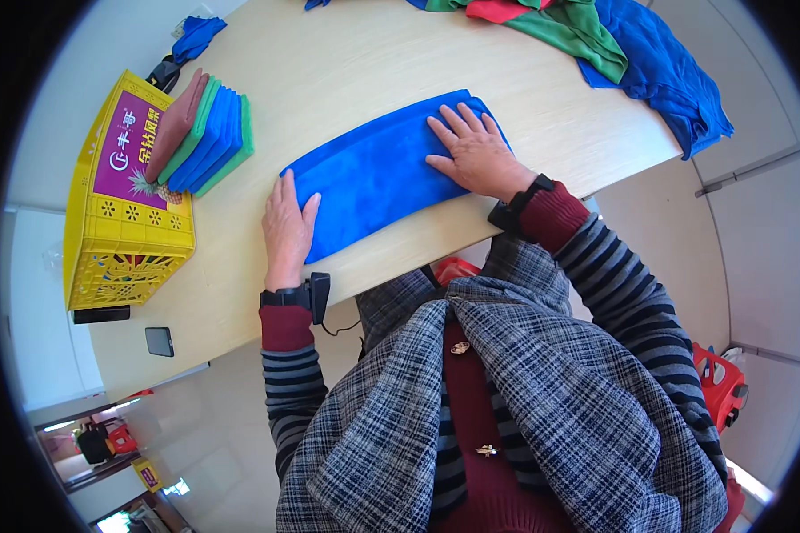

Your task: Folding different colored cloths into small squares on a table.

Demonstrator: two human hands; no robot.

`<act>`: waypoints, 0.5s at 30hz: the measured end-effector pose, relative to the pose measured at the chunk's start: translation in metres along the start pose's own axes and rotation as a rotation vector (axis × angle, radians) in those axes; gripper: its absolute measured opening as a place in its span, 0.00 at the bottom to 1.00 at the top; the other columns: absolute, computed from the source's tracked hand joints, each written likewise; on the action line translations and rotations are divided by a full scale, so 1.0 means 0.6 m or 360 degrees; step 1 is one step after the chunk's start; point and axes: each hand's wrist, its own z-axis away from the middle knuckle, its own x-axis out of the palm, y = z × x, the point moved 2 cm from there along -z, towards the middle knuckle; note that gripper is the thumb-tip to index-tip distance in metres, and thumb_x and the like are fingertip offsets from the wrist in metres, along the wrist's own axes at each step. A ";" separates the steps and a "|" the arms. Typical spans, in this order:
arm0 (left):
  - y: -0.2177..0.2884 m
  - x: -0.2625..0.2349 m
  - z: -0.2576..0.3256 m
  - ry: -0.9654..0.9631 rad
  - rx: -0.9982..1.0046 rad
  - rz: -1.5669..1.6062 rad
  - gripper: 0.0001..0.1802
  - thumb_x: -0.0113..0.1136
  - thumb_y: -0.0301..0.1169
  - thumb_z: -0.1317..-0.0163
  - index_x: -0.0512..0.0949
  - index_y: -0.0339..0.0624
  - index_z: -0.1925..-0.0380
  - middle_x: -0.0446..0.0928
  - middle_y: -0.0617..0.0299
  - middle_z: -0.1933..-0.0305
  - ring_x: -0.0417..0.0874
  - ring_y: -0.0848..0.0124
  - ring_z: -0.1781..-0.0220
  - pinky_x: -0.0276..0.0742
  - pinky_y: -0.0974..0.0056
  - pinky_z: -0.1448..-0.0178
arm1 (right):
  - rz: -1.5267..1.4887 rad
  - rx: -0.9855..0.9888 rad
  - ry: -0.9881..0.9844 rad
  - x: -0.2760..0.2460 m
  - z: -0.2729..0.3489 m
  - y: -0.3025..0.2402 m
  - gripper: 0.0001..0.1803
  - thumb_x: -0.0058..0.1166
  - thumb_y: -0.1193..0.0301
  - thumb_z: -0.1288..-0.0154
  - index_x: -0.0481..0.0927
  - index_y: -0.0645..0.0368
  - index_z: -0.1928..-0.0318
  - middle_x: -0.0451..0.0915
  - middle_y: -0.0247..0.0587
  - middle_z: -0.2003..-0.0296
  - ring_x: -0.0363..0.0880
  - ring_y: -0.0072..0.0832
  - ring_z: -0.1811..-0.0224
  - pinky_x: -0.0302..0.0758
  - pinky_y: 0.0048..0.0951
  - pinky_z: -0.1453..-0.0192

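A bright blue cloth (373,173), folded into a long strip, lies flat on the pale wooden table (356,62). My left hand (288,229) rests with flat fingers on the cloth's left end at the table's near edge. My right hand (473,151) lies palm down on the right end, fingers spread. Neither hand grips anything. Both wrists carry black bands with small devices.
A yellow plastic crate (120,222) stands at the left, holding a stack of folded cloths (203,133) in red-brown, green and blue. Loose blue, green and red cloths (631,49) are heaped at the far right. A dark phone (159,341) lies near the table's front left.
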 end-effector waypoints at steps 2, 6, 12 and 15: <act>0.025 -0.020 0.007 0.0003 -0.0239 0.0015 0.37 0.62 0.47 0.32 0.66 0.36 0.31 0.72 0.41 0.33 0.71 0.44 0.32 0.66 0.49 0.30 | 0.0036 0.0020 0.0024 0.003 0.004 0.009 0.38 0.37 0.43 0.21 0.58 0.51 0.22 0.55 0.48 0.22 0.48 0.50 0.18 0.44 0.54 0.17; 0.018 -0.014 0.031 0.0140 -0.0502 0.0206 0.32 0.67 0.41 0.37 0.73 0.31 0.40 0.81 0.41 0.47 0.81 0.47 0.46 0.76 0.52 0.40 | 0.0018 -0.0065 0.0127 -0.017 0.014 -0.046 0.36 0.40 0.45 0.22 0.61 0.53 0.23 0.57 0.48 0.23 0.50 0.50 0.19 0.46 0.55 0.18; 0.024 -0.022 0.020 -0.0264 -0.0839 0.0328 0.24 0.69 0.35 0.38 0.78 0.29 0.48 0.85 0.47 0.58 0.86 0.55 0.57 0.81 0.56 0.51 | 0.0030 -0.0217 0.0228 -0.003 0.026 -0.113 0.34 0.43 0.49 0.23 0.65 0.55 0.26 0.61 0.48 0.25 0.53 0.50 0.21 0.49 0.57 0.20; -0.029 -0.003 0.038 -0.0201 -0.0886 0.1103 0.22 0.67 0.33 0.36 0.77 0.31 0.46 0.85 0.53 0.54 0.86 0.63 0.51 0.82 0.61 0.47 | -0.0021 -0.0235 0.0250 0.005 0.024 -0.131 0.32 0.42 0.51 0.22 0.66 0.55 0.26 0.61 0.48 0.26 0.54 0.50 0.21 0.50 0.59 0.21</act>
